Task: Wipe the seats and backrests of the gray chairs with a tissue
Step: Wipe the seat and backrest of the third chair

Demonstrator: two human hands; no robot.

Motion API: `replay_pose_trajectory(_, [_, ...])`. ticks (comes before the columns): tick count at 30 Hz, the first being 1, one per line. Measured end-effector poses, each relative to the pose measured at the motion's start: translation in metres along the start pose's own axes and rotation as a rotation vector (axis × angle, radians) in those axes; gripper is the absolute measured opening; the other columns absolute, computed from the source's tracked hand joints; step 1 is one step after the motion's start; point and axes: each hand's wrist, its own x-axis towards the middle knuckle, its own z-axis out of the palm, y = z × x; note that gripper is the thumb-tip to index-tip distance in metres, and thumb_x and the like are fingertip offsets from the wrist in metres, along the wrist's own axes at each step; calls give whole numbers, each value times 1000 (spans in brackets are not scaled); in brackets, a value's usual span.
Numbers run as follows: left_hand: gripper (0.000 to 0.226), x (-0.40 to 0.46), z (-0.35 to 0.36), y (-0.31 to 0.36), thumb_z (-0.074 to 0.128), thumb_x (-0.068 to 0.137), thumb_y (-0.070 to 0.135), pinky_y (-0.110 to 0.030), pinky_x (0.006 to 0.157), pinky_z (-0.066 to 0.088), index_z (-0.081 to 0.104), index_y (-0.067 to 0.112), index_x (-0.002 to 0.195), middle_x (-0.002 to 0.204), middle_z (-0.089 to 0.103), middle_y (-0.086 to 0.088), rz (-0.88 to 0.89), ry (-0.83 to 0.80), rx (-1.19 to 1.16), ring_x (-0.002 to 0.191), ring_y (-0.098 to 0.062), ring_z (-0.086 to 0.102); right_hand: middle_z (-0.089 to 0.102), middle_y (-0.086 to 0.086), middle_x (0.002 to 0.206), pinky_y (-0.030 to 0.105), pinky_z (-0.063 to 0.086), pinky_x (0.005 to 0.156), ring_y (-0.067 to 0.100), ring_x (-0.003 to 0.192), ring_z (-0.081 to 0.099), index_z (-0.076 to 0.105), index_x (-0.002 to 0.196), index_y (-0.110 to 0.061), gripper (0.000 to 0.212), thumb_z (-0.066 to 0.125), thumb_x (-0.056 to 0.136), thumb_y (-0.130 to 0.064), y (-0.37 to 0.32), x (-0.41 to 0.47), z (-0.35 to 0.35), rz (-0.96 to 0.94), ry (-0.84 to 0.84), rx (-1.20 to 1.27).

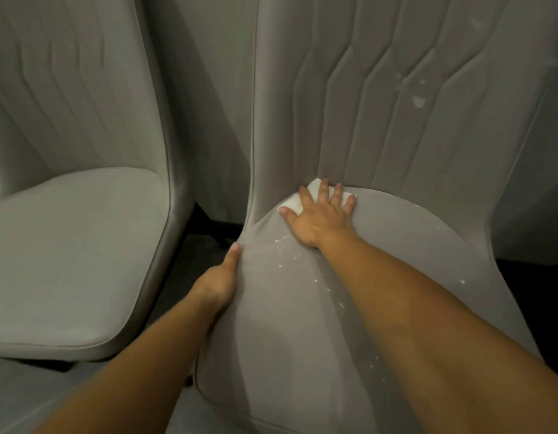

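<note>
Right hand (pixel 321 214), fingers flat, presses a folded white tissue (pixel 295 203) into the smooth gray chair's (pixel 287 339) seat-back crease; left hand (pixel 219 281) grips its rounded edge.

The right gray chair's seat (pixel 302 339) carries a white tissue (pixel 295 205) at its back edge, where the seat meets the backrest, pressed flat under the right hand (pixel 318 214). Small white specks (pixel 284 249) are scattered across the seat's middle and right side. The left hand (pixel 219 281) grips the seat's left edge. The neighbouring chair's seat (pixel 68 252) stands just beside it on a dark floor (pixel 190 255).
</note>
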Motion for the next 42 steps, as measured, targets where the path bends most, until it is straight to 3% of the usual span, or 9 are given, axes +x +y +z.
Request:
replay_pose_trajectory(8, [86,39,14,32,12,97,68,-44,111,28,49,5,142,147,45,-21,139,121,58,136,-34,41,-11,13,166,64,-13,115,39,151,-15,10,158,-35,81,16,89,-78,3,10,7,-21,42,22])
replay_pose_trajectory(12, [95,25,18,44,5,87,81,-40,79,40,60,14,127,120,62,-15,305,246,329,97,-29,55,-12,15,166,64,-14,114,38,151,-15,9,157,-34,81,18,90,-77,-1,15,7,-9,30,23])
replay_pose_trajectory(14, [94,22,25,53,15,82,86,-38,74,39,55,15,127,118,62,-11,357,246,384,91,-26,52,-13,15,166,63,-14,114,37,151,-17,8,157,-33,81,19,90,-77,-1,16,6,-8,26,30])
replay_pose_trajectory(18, [91,43,20,57,38,83,81,-38,84,44,52,10,137,128,59,-12,235,75,185,107,-30,57,-13,14,166,62,-15,114,36,151,-17,8,157,-34,80,19,90,-77,1,15,7,-19,25,42])
replay_pose_trajectory(22, [83,38,32,51,20,87,82,-37,71,44,61,16,114,92,60,-2,308,296,245,81,-21,56,-13,14,166,63,-15,114,36,151,-18,8,158,-33,81,18,91,-77,1,15,7,-17,16,32])
replay_pose_trajectory(25, [96,40,30,48,10,80,87,-43,82,50,65,17,113,98,64,-6,255,255,172,87,-25,60,-13,13,166,64,-13,115,35,151,-19,8,158,-34,78,17,92,-75,3,10,3,-45,-7,15])
replay_pose_trajectory(28, [102,38,28,50,12,78,89,-40,79,47,64,12,120,109,64,-11,230,272,185,92,-29,59,-13,6,167,60,-13,117,30,152,-17,8,157,-42,72,15,94,-75,7,-11,-2,-180,-71,-8])
replay_pose_trajectory(36, [92,20,26,51,15,85,84,-37,60,38,64,10,111,80,52,-6,230,320,269,69,-22,49,-14,-4,167,51,-16,119,18,152,-19,3,153,-54,63,12,93,-75,28,-134,-5,-615,-193,-55])
replay_pose_trajectory(42, [88,24,28,50,15,84,84,-38,64,46,64,12,95,78,58,-6,252,357,268,71,-23,56,-12,-8,167,51,-13,120,17,152,-16,1,155,-50,63,6,95,-71,24,-129,-1,-487,-139,-44])
